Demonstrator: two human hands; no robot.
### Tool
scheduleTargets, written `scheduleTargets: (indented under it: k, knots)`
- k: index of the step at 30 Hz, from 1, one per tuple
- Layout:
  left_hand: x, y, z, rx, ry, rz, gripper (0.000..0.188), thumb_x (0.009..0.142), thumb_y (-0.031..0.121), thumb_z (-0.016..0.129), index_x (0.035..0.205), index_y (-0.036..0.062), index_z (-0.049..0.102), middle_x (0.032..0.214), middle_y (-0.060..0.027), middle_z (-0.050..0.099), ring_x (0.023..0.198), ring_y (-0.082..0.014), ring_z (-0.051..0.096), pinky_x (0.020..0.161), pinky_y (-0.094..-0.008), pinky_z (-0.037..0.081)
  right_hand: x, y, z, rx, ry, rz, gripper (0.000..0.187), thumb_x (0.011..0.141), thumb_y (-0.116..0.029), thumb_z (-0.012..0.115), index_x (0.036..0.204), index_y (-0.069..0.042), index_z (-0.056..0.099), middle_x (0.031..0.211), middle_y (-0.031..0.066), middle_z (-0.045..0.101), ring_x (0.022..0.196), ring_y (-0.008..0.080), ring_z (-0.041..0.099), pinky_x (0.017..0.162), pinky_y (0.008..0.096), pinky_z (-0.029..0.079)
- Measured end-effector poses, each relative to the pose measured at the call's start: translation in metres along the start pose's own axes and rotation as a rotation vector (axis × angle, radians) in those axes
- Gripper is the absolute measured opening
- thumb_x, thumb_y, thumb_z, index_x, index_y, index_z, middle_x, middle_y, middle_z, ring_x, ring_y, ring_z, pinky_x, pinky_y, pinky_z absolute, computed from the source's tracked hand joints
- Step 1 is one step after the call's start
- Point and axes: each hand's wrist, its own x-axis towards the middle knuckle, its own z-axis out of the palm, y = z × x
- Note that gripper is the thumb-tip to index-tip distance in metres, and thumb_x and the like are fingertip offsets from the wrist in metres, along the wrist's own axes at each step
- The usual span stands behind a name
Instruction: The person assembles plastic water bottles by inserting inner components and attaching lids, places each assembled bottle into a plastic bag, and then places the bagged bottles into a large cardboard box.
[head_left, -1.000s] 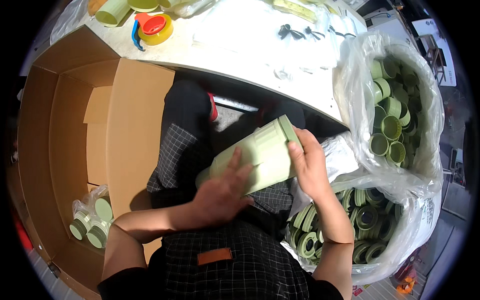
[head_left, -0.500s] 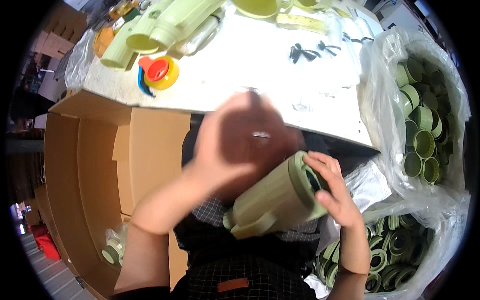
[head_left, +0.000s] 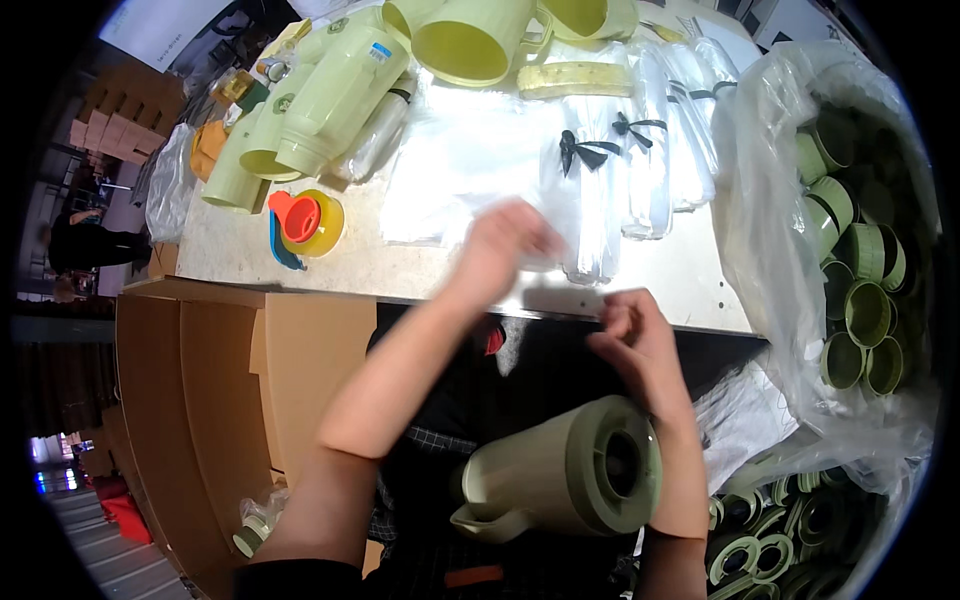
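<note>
By the desk's (head_left: pixel 690 285) front edge hovered left hand (head_left: pixel 508 247) and right hand (head_left: pixel 640 342) (grips indiscernible); a blue label (head_left: pixel 380 52) marked one vessel (head_left: pixel 335 105).

Hard, bright light on tabletop (head_left: pixel 372 264), glare nearly whiting out plastic sheets (head_left: pixel 450 165), deep shadow below the table's front edge, left hand (head_left: pixel 500 245) smeared by motion blur, straight lines bowing toward the black fisheye rim.
</note>
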Motion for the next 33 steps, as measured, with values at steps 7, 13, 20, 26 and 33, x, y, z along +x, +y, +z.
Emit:
scheduleTargets:
  k: [7, 13, 20, 26, 33]
  knots:
    - [-0.072, 0.017, 0.028, 0.094, 0.505, 0.23, 0.017, 0.093, 0.01, 0.063, 0.104, -0.0014, 0.061, 0.104, -0.0109, 0.066, 0.089, -0.0188, 0.059, 0.086, -0.0318, 0.047, -0.014, 0.007, -0.006, 0.112, -0.116, 0.135, 0.006, 0.092, -0.003, 0.067, 0.096, 0.001, 0.066, 0.093, 0.0053, 0.071, 0.081, 0.0054, 0.062, 0.074, 0.021, 0.05]
    - [-0.068, 0.01, 0.033, 0.968, 0.552, 0.422, 0.097, 0.065, 0.019, 0.091, 0.14, -0.0029, 0.033, 0.14, -0.0239, 0.035, 0.13, -0.0413, 0.035, 0.109, -0.0494, 0.032, -0.03, -0.009, -0.002, 0.095, -0.195, 0.069, 0.013, 0.088, 0.002, 0.073, 0.098, -0.001, 0.066, 0.088, 0.0017, 0.069, 0.08, 0.0036, 0.061, 0.073, 0.0203, 0.049]
    - [-0.018, -0.009, 0.004, 0.645, 0.731, 0.221, 0.085, 0.073, 0.023, 0.087, 0.137, -0.0072, 0.038, 0.134, -0.0235, 0.042, 0.125, -0.0369, 0.042, 0.107, -0.0461, 0.035, -0.035, -0.009, -0.019, 0.031, -0.162, 0.022, 0.012, 0.086, 0.001, 0.074, 0.096, -0.001, 0.067, 0.079, -0.0025, 0.063, 0.073, 0.0023, 0.053, 0.066, 0.0189, 0.043]
    - [-0.003, -0.054, -0.018, 0.292, 0.673, 0.37, 0.018, 0.093, 0.014, 0.062, 0.104, 0.0001, 0.067, 0.109, -0.0159, 0.061, 0.102, -0.0338, 0.055, 0.095, -0.0432, 0.043, -0.032, -0.014, 0.009, 0.009, -0.143, 0.108, 0.007, 0.086, 0.003, 0.069, 0.091, -0.001, 0.066, 0.083, -0.0011, 0.062, 0.076, 0.004, 0.052, 0.071, 0.0198, 0.044]
    - [-0.082, 0.029, 0.093, 0.321, -0.364, 0.476, 0.011, 0.087, 0.011, 0.057, 0.091, 0.0041, 0.064, 0.088, -0.016, 0.062, 0.091, -0.0396, 0.058, 0.08, -0.0478, 0.047, -0.056, 0.009, -0.018, -0.187, 0.195, -0.296, 0.026, 0.089, -0.01, 0.071, 0.108, 0.002, 0.06, 0.091, 0.0082, 0.063, 0.084, 0.0138, 0.058, 0.077, 0.0289, 0.049]
